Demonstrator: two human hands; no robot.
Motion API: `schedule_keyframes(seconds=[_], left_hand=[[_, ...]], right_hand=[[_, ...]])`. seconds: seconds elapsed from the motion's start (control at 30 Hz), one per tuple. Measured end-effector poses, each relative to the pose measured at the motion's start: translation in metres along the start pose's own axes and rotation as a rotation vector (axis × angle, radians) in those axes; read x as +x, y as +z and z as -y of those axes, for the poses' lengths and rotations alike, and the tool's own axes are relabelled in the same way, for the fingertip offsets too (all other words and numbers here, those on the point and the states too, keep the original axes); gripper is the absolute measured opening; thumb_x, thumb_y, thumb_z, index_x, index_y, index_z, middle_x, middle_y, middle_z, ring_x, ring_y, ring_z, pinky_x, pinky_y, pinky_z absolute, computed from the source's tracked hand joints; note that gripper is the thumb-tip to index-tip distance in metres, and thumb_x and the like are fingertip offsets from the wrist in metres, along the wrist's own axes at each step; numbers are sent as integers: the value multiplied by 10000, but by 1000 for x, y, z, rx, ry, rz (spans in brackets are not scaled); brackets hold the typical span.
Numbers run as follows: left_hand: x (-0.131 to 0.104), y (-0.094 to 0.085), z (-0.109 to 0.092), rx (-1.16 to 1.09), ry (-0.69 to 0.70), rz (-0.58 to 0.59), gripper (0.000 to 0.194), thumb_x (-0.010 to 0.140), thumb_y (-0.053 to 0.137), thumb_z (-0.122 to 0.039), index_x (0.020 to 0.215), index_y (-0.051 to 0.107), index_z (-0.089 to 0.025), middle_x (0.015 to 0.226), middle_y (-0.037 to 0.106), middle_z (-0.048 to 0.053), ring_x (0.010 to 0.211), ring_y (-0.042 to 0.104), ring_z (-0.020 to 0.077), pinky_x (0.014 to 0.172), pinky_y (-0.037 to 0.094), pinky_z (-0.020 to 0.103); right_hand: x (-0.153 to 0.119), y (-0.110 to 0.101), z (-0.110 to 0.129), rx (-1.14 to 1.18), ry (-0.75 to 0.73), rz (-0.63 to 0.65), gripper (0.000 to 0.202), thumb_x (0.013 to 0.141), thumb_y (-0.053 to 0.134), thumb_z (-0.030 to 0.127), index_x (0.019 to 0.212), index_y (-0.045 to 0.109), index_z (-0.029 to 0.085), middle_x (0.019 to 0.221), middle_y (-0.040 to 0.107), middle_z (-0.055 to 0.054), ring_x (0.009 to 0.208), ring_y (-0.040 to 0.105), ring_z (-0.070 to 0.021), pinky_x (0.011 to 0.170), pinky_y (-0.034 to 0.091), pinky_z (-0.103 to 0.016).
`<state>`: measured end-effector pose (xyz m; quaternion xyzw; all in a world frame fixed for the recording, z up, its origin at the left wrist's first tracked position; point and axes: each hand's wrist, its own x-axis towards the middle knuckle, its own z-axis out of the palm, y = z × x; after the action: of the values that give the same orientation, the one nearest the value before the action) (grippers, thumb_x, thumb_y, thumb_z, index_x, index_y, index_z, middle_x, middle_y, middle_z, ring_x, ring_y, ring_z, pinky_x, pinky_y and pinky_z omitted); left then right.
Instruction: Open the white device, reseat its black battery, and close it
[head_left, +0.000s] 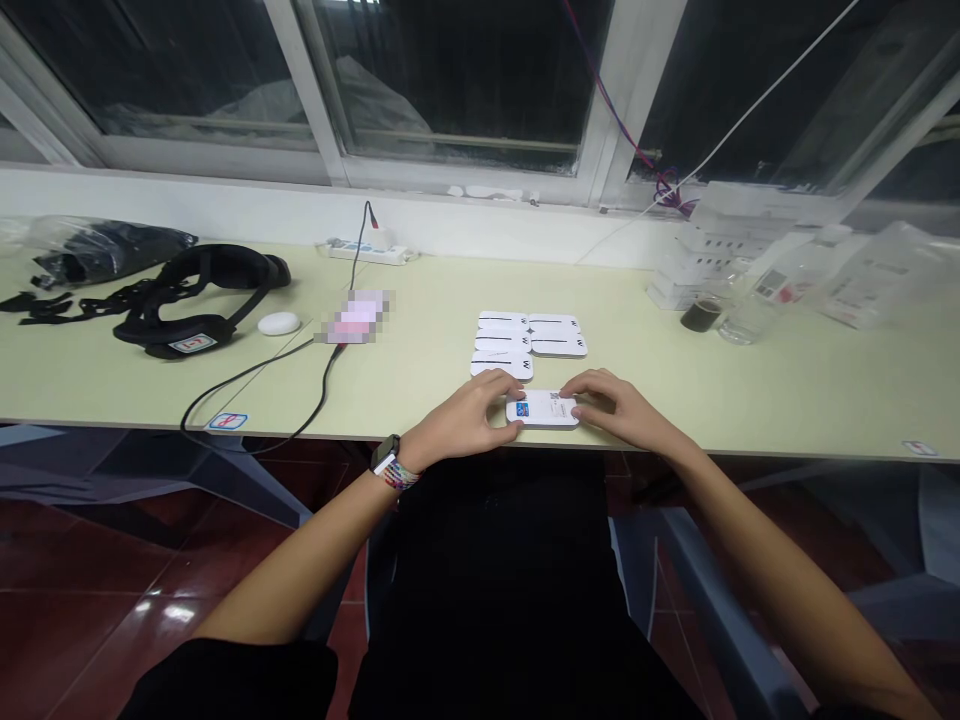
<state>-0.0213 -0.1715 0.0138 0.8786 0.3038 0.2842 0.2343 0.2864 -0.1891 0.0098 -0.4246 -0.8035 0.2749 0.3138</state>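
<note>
While both hands meet at the desk's near edge, a small white box [542, 409] lies between their fingertips.
Left hand [465, 415] and right hand [619, 405] pinch its ends; more white boxes [529, 340] lie just beyond the fingers on the desk [787, 390].

**Items on the Pale Green Desk**

A pale green laminate desk [750, 400] runs beneath a white-framed window [465, 100]. At far left lie a black padded headset [199, 300] and a clear plastic bag of black straps [90, 250]. A small white oval pebble-shaped case [279, 323] sits just beside the headset. A white power strip [367, 250] rests against the sill. A black cable [255, 375] loops over the desk edge. Clear plastic packets [862, 275] and a dark-filled glass [703, 315] stand at right.
</note>
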Motion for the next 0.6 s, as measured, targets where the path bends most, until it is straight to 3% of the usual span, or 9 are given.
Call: schedule_keyframes(seconds=[0.47, 0.6], left_hand=[[2, 0, 5, -9, 6, 48, 191, 1043, 630, -282, 1232, 626, -252, 1386, 656, 92, 1338, 613, 305, 1161, 499, 528], [3, 0, 6, -20, 36, 57, 190, 1078, 579, -287, 1262, 615, -254, 1411, 634, 100, 1374, 587, 308, 1199, 474, 552]], right_hand=[[6, -3, -1, 46, 15, 89, 221, 954, 734, 431, 1117, 703, 286, 1229, 689, -78, 1204, 642, -317, 1092, 502, -526], [7, -5, 7, 21, 49, 145, 250, 956, 721, 447, 1139, 684, 280, 1187, 671, -75, 1118, 629, -307, 1042, 508, -514]])
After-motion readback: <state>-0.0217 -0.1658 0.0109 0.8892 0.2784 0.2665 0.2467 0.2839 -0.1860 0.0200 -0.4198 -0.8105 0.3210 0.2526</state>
